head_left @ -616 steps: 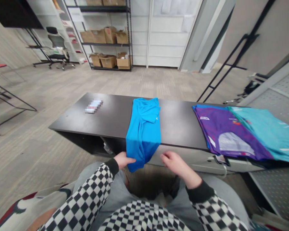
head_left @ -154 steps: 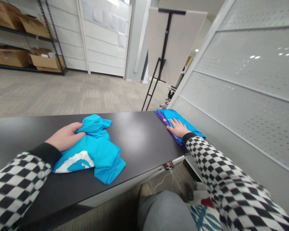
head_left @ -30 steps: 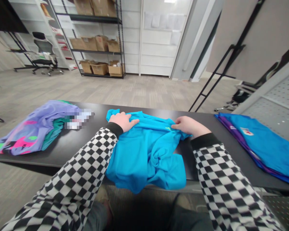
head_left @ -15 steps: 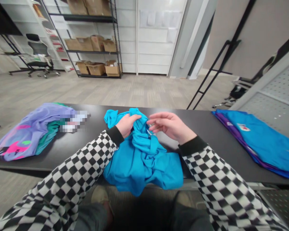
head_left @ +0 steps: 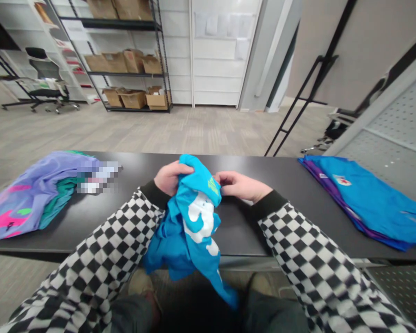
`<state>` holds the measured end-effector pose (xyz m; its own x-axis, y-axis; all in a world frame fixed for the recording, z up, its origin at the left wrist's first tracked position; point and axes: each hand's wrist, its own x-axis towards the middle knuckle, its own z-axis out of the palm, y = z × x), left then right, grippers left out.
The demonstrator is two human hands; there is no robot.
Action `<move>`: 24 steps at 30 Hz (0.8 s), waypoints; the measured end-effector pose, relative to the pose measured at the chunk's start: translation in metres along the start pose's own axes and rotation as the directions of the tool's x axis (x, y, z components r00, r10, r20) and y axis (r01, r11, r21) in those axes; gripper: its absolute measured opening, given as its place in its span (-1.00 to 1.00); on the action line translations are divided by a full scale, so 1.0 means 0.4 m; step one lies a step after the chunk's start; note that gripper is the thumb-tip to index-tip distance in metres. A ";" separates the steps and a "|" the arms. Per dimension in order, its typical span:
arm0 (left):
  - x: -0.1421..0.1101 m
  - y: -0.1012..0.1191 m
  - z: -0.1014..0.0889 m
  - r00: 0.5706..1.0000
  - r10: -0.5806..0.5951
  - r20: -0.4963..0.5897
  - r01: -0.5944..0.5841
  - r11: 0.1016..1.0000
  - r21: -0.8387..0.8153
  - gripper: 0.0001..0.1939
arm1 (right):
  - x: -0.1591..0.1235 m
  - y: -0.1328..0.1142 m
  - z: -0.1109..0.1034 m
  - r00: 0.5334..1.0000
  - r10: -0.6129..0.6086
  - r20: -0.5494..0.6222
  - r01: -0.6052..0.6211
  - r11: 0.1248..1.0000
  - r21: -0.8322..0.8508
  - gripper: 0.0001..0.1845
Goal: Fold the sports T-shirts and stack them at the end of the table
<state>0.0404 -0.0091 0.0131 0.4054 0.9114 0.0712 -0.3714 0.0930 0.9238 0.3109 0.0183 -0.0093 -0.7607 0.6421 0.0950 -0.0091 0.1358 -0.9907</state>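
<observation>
An office room with grey carpet stretches away beyond a black table (head_left: 242,231), with a metal shelving rack (head_left: 125,74) holding cardboard boxes (head_left: 133,99) against the far white wall, an office chair (head_left: 46,81) to its left, and a black easel stand (head_left: 301,111) beside a perforated white panel (head_left: 395,125) on the right. In the head view, a bright blue T-shirt (head_left: 190,222) sits bunched at the middle of the table, raised in the person's grip, with its lower part hanging past the near table edge toward the lap. A white print (head_left: 198,217) shows on its front and a small yellow-green print (head_left: 213,189) near the top. The left hand (head_left: 169,178) is clenched around the gathered top of the shirt, and the right hand (head_left: 239,185) grasps the shirt's edge beside the yellow-green print, its fingertips (head_left: 222,179) pinching the cloth. Both arms wear checkered sleeves (head_left: 107,245) with black cuffs (head_left: 154,194). To the left lies a lilac and pink garment (head_left: 38,194) over a teal garment (head_left: 53,201), next to a pixelated, blurred object (head_left: 97,178); to the right lies a flat blue garment (head_left: 364,203) on a purple garment (head_left: 327,194).
</observation>
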 end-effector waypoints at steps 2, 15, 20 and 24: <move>0.006 0.025 -0.060 0.990 0.071 -0.124 -0.067 0.997 0.041 -0.72 | -0.011 -0.007 -0.038 0.990 -0.007 -0.143 0.031 0.985 0.167 -0.79; 0.049 -0.049 -0.153 0.785 0.386 -0.485 -0.136 0.871 0.473 -0.46 | -0.071 -0.018 -0.112 0.857 0.492 -0.154 -0.505 0.861 -0.063 -0.46; -0.064 0.058 -0.136 0.749 0.458 -0.478 0.004 0.719 0.695 -0.56 | -0.099 -0.015 -0.085 0.871 0.120 -0.476 -0.259 0.936 -0.238 -0.61; -0.216 0.215 -0.065 0.820 0.489 -0.297 0.094 0.397 0.913 -0.67 | -0.223 -0.129 -0.024 0.839 -0.068 -0.540 -0.099 0.957 -0.273 -0.57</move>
<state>-0.0482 -0.0695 0.0766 -0.0974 0.9122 0.3980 0.6530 -0.2432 0.7172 0.3854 -0.0389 0.0343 -0.2868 0.9370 0.1992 0.2433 0.2724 -0.9309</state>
